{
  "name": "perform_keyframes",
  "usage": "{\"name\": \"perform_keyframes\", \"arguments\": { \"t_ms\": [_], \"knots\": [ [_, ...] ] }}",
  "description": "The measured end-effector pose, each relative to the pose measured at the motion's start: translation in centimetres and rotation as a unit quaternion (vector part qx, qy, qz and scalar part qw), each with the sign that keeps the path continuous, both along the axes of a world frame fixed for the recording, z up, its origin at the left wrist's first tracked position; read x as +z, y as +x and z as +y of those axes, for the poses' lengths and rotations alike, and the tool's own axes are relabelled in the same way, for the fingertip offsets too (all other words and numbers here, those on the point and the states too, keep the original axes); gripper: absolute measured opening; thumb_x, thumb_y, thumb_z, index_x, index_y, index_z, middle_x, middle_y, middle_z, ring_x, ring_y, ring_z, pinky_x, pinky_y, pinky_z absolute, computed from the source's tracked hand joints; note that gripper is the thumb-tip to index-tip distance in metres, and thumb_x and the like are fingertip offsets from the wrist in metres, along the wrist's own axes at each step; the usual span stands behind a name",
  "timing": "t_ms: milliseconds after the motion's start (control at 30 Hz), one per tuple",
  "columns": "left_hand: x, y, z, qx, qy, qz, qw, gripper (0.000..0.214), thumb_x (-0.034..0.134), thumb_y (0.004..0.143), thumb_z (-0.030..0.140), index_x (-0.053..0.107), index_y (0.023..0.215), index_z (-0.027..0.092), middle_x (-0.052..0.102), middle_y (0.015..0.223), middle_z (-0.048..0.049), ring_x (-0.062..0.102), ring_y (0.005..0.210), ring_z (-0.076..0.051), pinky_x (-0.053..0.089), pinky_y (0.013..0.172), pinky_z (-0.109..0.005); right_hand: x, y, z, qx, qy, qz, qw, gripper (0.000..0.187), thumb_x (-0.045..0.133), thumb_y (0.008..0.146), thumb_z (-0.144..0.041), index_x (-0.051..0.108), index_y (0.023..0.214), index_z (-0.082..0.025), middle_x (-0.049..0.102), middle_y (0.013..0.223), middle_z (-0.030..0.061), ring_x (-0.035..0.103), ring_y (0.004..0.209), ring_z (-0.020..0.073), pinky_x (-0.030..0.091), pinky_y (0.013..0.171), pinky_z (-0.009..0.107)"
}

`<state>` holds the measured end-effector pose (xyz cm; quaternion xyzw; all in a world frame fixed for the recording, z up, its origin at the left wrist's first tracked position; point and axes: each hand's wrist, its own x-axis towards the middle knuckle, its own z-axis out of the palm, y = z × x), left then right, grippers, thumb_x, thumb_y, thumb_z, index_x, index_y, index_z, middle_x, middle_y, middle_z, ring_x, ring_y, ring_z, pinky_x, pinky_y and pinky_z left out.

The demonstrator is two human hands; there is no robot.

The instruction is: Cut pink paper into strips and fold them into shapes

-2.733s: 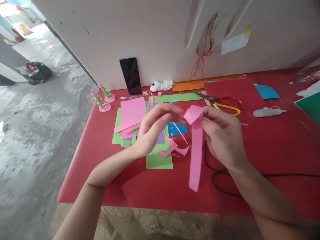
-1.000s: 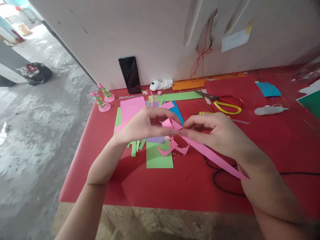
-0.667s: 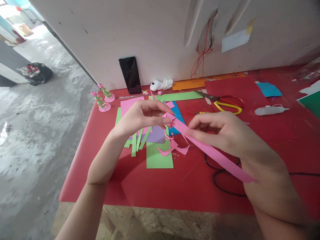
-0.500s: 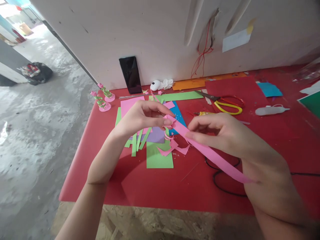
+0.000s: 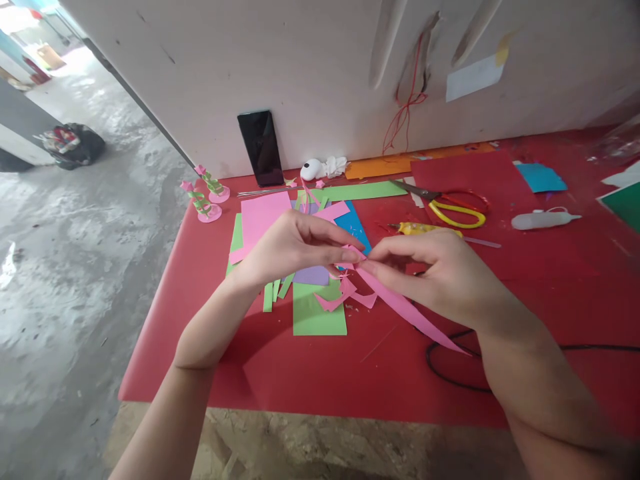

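Both hands meet above the red table (image 5: 310,373) and pinch one end of a long pink paper strip (image 5: 410,313). My left hand (image 5: 293,247) grips the folded end with thumb and fingertips. My right hand (image 5: 440,273) pinches the same spot from the right. The strip's free tail runs down to the right under my right wrist. Below the hands lie pink paper scraps (image 5: 345,300) on a green sheet (image 5: 317,317), with pink (image 5: 263,217), purple and blue sheets beside it.
Yellow-handled scissors (image 5: 453,210), a yellow craft knife (image 5: 425,229) and a white glue bottle (image 5: 543,219) lie at the right rear. A black phone (image 5: 257,148) leans on the wall. Two small paper flowers (image 5: 205,195) stand at the table's left corner. A black cable (image 5: 450,363) loops near my right forearm.
The hands have drawn together and come lower over the scraps. The strip, earlier hanging down and then stretched flat, now slants thin toward the right with its folded end pinched tight.
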<state>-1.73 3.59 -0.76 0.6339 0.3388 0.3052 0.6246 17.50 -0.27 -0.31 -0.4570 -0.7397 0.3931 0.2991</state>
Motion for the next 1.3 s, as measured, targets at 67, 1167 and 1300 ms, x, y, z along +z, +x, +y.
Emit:
{"name": "perform_keyframes", "arguments": {
  "t_ms": [67,1167,1300],
  "knots": [
    [-0.1,-0.1,0.0,0.006,0.007,-0.003,1.000,0.016,0.084,0.063,0.029,0.078,0.073,0.019,0.073,0.066,-0.0010,0.069,0.059,-0.012,0.060,0.055,-0.018,0.1,0.1,0.0,0.005,-0.003,0.008,1.000,0.025,0.060,0.082,-0.024,0.057,0.057,-0.019,0.052,0.050,-0.0035,0.041,0.046,0.0074,0.027,0.041,0.024],
    [-1.2,0.9,-1.2,0.113,0.289,-0.113,0.944,0.008,0.069,0.083,0.028,0.070,0.089,0.023,0.072,0.087,0.0005,0.070,0.084,-0.013,0.060,0.069,-0.023,-1.2,-0.1,-0.4,-0.089,0.086,0.215,0.969,0.022,0.074,0.076,-0.013,0.078,0.087,-0.032,0.066,0.059,-0.0070,0.056,0.044,0.0058,0.048,0.042,0.018],
    [-1.1,0.9,-1.5,0.129,0.323,-0.108,0.931,0.007,0.070,0.081,0.017,0.072,0.086,0.022,0.073,0.084,0.0007,0.069,0.082,-0.011,0.059,0.070,-0.022,-1.3,-0.2,-0.4,-0.067,0.083,0.217,0.970,0.023,0.074,0.076,-0.010,0.078,0.085,-0.031,0.065,0.058,-0.0081,0.057,0.044,0.0049,0.048,0.041,0.015]
  ]
}}
